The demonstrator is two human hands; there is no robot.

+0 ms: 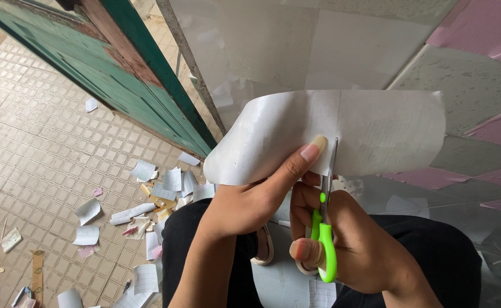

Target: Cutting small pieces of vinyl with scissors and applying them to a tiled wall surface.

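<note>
Cutting is under way: the left hand (245, 205) pinches the white paper sheet (330, 134) by its lower edge, thumb pressed on its face, while the right hand (347, 239) grips the green-handled scissors (324, 228), blades seemingly partway into that edge, so the next snip needs the sheet held taut

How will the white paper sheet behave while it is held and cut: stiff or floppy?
Probably floppy: the sheet curves over where the left hand pinches it. Likely light, since one pinch holds it up. It may sag as the scissors in the right hand cut.
</note>
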